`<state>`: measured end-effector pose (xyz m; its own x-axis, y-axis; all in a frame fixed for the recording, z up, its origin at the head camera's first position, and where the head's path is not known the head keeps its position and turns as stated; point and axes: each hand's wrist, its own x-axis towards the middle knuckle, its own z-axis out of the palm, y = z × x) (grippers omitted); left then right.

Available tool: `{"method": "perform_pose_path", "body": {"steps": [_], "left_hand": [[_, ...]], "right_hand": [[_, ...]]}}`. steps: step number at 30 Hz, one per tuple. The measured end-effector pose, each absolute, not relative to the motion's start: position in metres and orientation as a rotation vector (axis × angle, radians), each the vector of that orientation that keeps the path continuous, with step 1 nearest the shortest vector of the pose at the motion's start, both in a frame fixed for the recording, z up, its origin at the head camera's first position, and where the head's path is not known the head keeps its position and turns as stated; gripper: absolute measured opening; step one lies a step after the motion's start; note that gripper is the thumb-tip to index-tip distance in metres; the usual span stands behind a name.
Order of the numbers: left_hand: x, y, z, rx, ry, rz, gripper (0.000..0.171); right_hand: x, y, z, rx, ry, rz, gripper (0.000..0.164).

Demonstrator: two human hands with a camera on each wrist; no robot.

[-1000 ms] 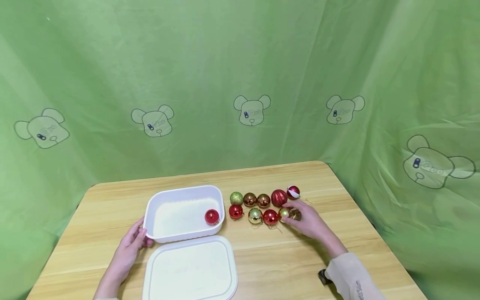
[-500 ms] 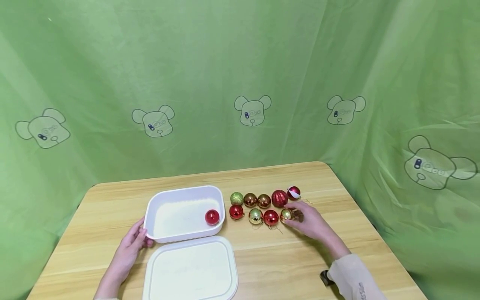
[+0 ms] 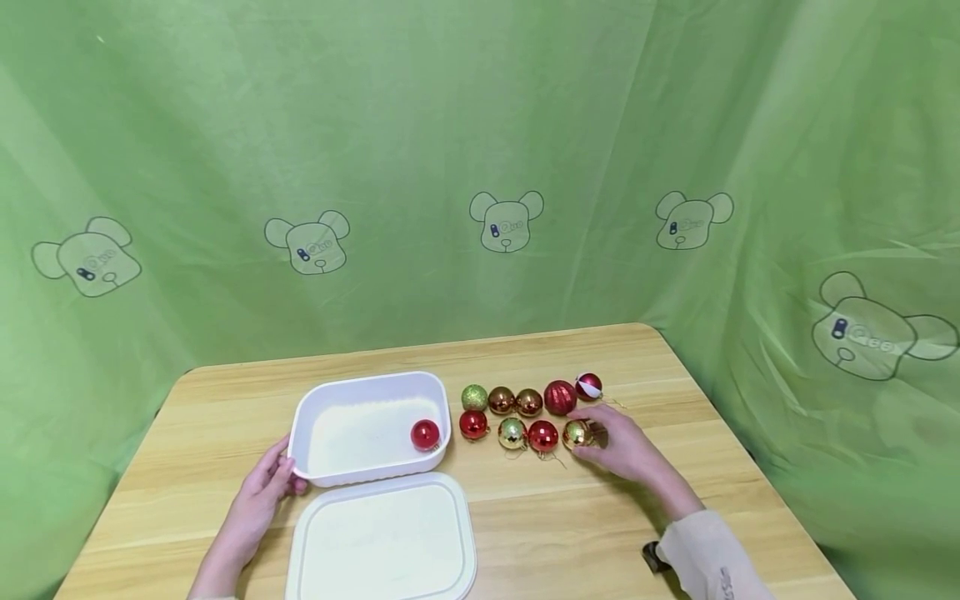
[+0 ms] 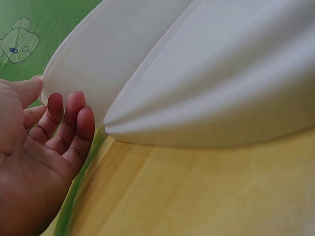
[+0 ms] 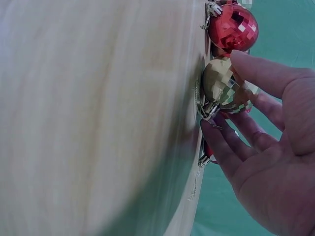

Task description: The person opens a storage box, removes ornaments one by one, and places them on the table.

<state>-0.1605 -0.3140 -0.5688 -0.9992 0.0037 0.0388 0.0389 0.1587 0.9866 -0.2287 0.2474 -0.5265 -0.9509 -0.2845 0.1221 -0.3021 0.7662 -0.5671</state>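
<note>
My right hand [image 3: 626, 446] holds a gold faceted Christmas bauble [image 3: 577, 435] between thumb and fingers, low over the table. In the right wrist view its thumb presses one side of the gold bauble [image 5: 221, 83], and the fingers lie around the other. A red faceted bauble [image 3: 543, 436] sits just left of it. My left hand [image 3: 258, 492] grips the left corner of a white open box [image 3: 360, 477]; in the left wrist view the thumb touches the rim and the other fingers are bent beside the wall. One red bauble [image 3: 425, 435] lies inside the box.
A white lid [image 3: 382, 542] lies flat in front of the box. More baubles stand in two rows right of it: glittery green [image 3: 474, 397], brown [image 3: 501, 400], red ribbed [image 3: 560, 397], red-and-white [image 3: 588, 386], gold-green [image 3: 513, 433]. Green cloth [image 3: 420, 167] hangs behind the table.
My right hand and the gold bauble have shifted slightly right, leaving a gap from the red faceted bauble. The left hand stays at the box corner.
</note>
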Motion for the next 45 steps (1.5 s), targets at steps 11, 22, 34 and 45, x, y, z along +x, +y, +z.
{"method": "perform_pose_path", "body": {"steps": [11,22,34,45], "left_hand": [[-0.161,-0.314,-0.569,-0.030,-2.370,-2.020,0.056],[-0.161,-0.315,-0.568,-0.033,-2.376,-2.015,0.056],[-0.162,-0.314,-0.567,-0.031,-2.385,-2.015,0.056],[-0.161,-0.314,-0.568,-0.030,-2.384,-2.011,0.057]], "right_hand": [[-0.233,0.242,-0.529,0.466,-2.938,0.977,0.059],[-0.231,0.244,-0.526,0.470,-2.926,0.998,0.059],[-0.229,0.249,-0.512,0.447,-2.940,0.996,0.060],[-0.230,0.229,-0.483,0.542,-2.833,1.000,0.052]]}}
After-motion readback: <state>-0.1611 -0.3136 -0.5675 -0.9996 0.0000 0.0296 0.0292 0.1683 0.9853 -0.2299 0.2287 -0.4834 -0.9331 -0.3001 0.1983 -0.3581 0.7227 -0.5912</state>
